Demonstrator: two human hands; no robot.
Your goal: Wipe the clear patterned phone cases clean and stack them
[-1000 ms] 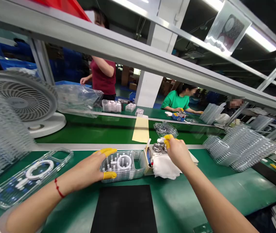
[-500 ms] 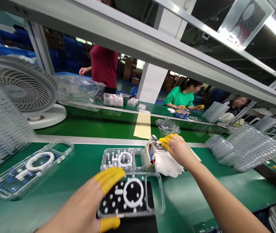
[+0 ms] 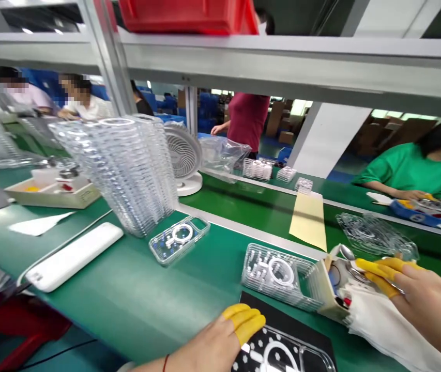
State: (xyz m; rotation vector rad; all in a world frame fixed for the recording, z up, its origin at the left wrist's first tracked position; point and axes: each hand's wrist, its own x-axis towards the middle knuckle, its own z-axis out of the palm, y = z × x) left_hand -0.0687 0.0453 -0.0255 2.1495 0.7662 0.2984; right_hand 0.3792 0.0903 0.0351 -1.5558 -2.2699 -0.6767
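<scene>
My left hand [image 3: 220, 333], with yellow finger cots, is closed on the edge of a clear phone case [image 3: 280, 356] with white flowers and a white ring. The case lies over a black board [image 3: 267, 312], and the lower frame edge cuts it off. My right hand [image 3: 417, 292], also in yellow finger cots, is at a small box [image 3: 331, 294] of metal-topped items. Its fingers are pinched, and a thin metal tool [image 3: 395, 287] shows between them; the rest of it is hidden. White cloths [image 3: 383, 320] hang over the box. Beside the box is a stack of clear cases [image 3: 278, 274].
A single case [image 3: 179, 240] lies left of centre, before a tall leaning stack of cases [image 3: 127, 170] and a fan [image 3: 183, 152]. Further left are a white bar-shaped device [image 3: 76, 256] and a tray [image 3: 53, 196]. A yellow sheet [image 3: 307, 219] lies behind. Co-workers sit across.
The view has swung left, so the items sit further right in it. My left hand stays on the phone case, now lower in view. My right hand remains at the box.
</scene>
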